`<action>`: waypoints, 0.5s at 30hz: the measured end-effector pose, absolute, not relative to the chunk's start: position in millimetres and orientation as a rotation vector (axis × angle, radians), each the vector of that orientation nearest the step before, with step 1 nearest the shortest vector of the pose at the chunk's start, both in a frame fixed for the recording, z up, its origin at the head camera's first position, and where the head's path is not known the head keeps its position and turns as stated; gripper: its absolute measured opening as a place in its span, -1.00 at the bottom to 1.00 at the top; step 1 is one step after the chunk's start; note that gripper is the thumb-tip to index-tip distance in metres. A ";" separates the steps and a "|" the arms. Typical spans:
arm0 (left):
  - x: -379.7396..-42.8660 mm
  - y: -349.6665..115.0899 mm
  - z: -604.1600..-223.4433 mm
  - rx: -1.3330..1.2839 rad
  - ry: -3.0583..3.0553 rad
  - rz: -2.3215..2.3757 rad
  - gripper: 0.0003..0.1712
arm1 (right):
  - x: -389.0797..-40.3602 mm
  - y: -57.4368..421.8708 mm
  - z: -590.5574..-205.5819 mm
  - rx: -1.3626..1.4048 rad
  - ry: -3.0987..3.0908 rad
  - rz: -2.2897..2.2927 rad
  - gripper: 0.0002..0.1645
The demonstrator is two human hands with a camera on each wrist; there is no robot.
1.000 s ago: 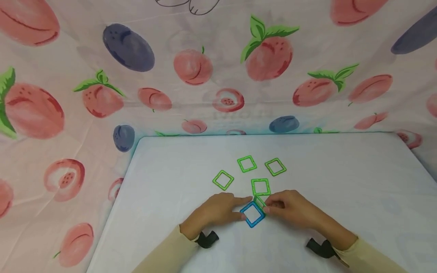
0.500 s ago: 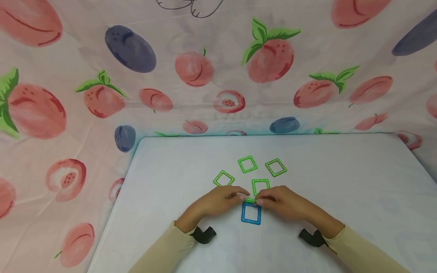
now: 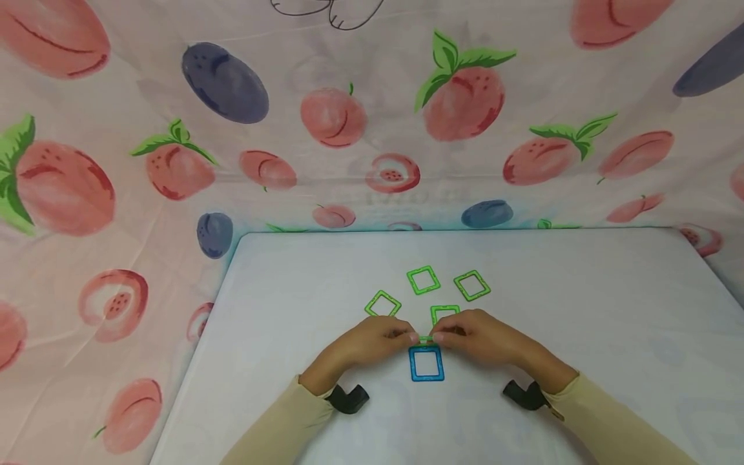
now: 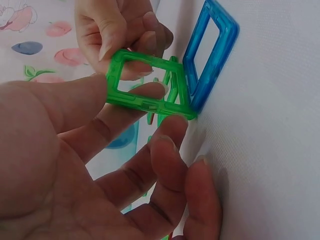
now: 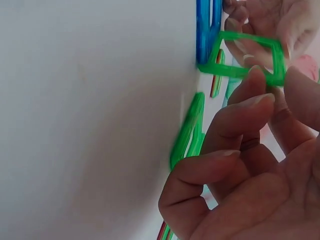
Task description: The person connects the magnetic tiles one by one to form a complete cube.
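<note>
Head view over a white table [image 3: 581, 310]: as I look on, a person in cream sleeves [image 3: 273, 420] steadies a green square frame [image 4: 135, 102] upright, left hand [image 3: 372, 342] and right hand [image 3: 488, 339] each pinching one side between thumb and fingers. Its lower edge meets the far edge of a blue square frame [image 3: 427, 378] lying flat. Beyond lie four more green frames [image 3: 412, 284], two partly hidden by the hands, before a fruit-print cloth [image 3: 383, 64].
</note>
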State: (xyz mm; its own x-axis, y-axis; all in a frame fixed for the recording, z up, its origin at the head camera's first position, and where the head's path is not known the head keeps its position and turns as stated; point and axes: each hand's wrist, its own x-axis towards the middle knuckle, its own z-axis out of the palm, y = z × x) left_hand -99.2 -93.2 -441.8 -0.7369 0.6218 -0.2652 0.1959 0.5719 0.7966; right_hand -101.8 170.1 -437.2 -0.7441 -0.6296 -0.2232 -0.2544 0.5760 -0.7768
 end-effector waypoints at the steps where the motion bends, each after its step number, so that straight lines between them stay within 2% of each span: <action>1: -99.2 -93.1 -441.8 0.657 2.276 1.062 -0.68 | -102.5 171.5 -437.4 -0.682 2.343 -1.038 -0.72; 9: -99.8 -92.4 -442.9 0.664 2.287 1.034 -0.69 | -109.4 183.9 -444.1 -0.596 2.637 -0.907 -0.82; 15: -98.7 -92.7 -442.9 0.650 2.286 1.022 -0.71 | -112.5 182.8 -448.5 -0.537 2.675 -0.814 -0.76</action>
